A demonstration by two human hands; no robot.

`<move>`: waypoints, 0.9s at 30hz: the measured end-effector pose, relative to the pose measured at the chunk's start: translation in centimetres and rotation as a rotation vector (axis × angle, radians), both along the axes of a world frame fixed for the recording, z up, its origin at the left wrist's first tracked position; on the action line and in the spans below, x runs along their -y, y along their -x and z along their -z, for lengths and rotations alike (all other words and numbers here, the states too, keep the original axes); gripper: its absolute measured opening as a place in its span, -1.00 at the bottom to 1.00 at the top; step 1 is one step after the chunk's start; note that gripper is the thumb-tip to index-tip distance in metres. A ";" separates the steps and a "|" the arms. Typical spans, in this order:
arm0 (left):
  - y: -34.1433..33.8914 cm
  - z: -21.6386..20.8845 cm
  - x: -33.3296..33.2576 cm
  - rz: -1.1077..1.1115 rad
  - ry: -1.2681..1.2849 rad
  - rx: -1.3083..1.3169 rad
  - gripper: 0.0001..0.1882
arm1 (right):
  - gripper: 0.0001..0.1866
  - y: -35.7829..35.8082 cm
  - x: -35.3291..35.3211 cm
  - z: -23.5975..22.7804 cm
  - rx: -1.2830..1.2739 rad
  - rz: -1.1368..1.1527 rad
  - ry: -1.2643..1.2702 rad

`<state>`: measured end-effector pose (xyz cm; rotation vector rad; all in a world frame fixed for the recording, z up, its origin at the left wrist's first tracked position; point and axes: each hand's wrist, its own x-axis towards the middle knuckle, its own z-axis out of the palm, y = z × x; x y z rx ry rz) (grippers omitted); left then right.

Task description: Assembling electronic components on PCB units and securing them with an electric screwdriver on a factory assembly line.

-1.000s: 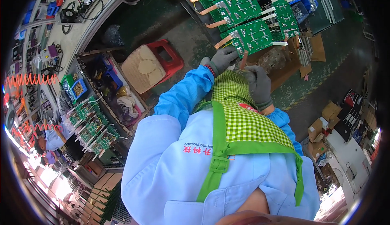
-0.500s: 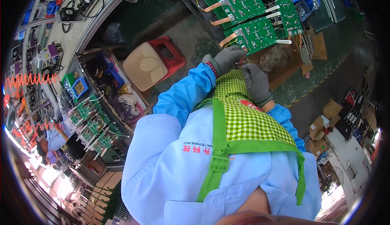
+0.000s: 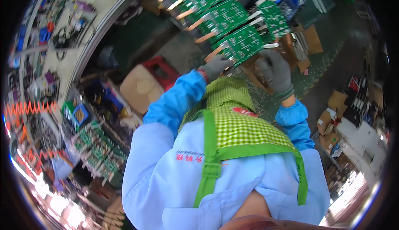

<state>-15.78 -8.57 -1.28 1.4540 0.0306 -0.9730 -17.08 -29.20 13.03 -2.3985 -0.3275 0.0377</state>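
I have the left hand (image 3: 217, 67) curled beside the nearest green board (image 3: 242, 44), the right hand (image 3: 276, 72) half-curled; I can't tell whether either grips anything.

1. Floor (image 3: 322, 66) green, scuffed; faint yellowish line (image 3: 329, 59) right of centre.
2. Long pale surface (image 3: 104, 8), upper left.
3. Red stool (image 3: 161, 70), beige pad (image 3: 139, 91), left of centre.
4. Cardboard boxes (image 3: 327, 122), mid-right.
5. Bright glare (image 3: 58, 203), lower left and lower right.
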 end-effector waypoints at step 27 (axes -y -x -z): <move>-2.0 -2.6 1.0 -0.121 -0.089 -0.387 -0.74 | -0.71 -31.3 25.3 19.0 -0.300 0.065 0.629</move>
